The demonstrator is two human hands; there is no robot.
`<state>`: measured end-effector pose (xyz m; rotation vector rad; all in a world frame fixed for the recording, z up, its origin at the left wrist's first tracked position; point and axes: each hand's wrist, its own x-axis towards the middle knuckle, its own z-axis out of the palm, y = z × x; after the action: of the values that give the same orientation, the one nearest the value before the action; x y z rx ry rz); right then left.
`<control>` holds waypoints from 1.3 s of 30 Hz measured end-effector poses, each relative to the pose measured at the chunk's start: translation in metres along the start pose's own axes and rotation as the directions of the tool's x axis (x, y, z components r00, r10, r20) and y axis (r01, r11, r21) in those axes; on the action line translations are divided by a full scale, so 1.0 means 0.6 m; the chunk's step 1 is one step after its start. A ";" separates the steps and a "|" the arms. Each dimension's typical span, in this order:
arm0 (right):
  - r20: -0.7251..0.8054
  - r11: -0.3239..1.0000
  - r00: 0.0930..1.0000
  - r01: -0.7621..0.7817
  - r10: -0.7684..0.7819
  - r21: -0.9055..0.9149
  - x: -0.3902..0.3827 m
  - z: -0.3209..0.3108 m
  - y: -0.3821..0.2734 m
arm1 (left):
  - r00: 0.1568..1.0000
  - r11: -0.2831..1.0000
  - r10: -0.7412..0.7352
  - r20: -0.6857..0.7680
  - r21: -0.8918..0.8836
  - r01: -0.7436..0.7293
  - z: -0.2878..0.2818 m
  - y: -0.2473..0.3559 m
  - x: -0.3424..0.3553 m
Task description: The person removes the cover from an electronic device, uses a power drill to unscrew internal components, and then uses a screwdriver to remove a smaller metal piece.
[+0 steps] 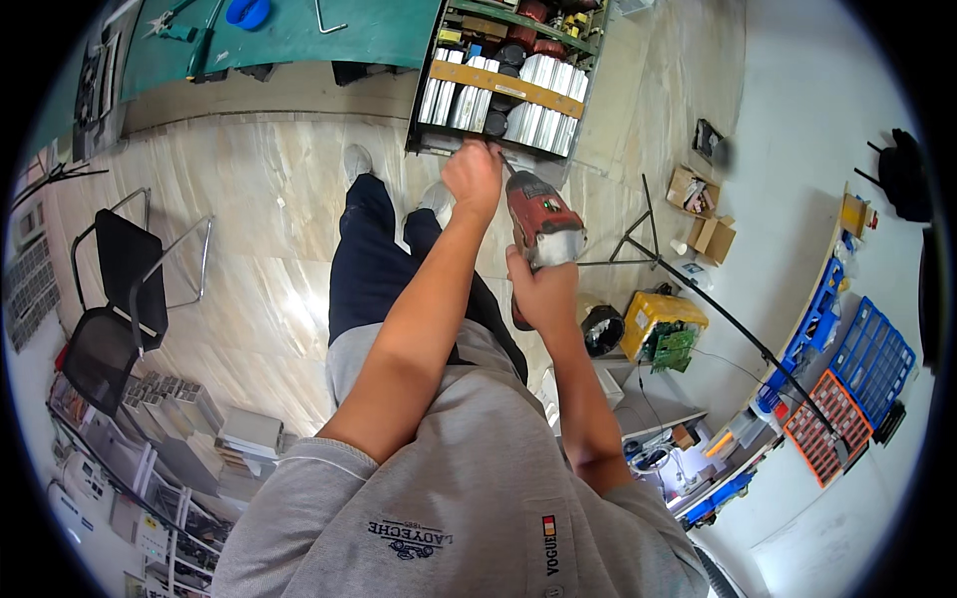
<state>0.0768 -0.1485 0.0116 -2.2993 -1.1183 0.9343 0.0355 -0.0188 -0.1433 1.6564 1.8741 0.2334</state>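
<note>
A: Quick status pls. Where's the case?
B: Case (429,138) is straight ahead of the wearer, top open, insides showing. I'll place everything off that.
A: OK, hands?
B: R hand (543,294) is on the near side of the case, fingers wrapped round the grip of the red drill (541,214). L hand (473,174) is right at the case's near edge, fingers curled in. Can't tell if they're pinching anything; too small to see.
A: Drill's bit in contact?
B: Bit (506,162) points at the case's near edge, just beside the L hand. Touching or just short, can't tell.
A: So what's done?
B: Insides look mostly in place, IMO: silver blocks (548,118) in rows at the case's near end, tan bar (508,88) across them, reddish coils (523,34) farther back.
A: And left?
B: Near edge, I'd say, since both hands are there. Can't tell if it's driving in or out, or how many spots remain.
A: Other tools?
B: Pliers (174,32) and hex key (321,20), both on the green bench (299,45) left of the case, neither in hand.
</note>
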 end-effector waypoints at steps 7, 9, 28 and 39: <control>-0.045 0.970 0.995 0.095 -0.087 0.225 -0.014 0.007 0.004 | 0.995 0.905 0.094 0.035 -0.419 -0.071 -0.018 -0.039 -0.027; 0.004 0.971 0.995 0.094 -0.097 0.219 -0.006 0.014 0.004 | 0.992 0.817 0.124 0.030 -0.571 -0.085 -0.019 -0.090 -0.042; 0.088 0.992 0.988 0.124 -0.123 -0.008 0.082 0.171 -0.021 | 0.558 0.185 0.219 0.801 -0.595 0.782 -0.190 -0.239 -0.014; 0.074 0.983 0.981 0.181 -0.178 -0.031 0.082 0.164 -0.039 | 0.676 0.108 0.085 0.732 -0.681 0.724 -0.171 -0.271 0.043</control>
<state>0.0157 -0.0881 -0.0607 -2.1651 -1.3587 0.9387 -0.1571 0.0000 -0.1540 0.1816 0.9886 0.4728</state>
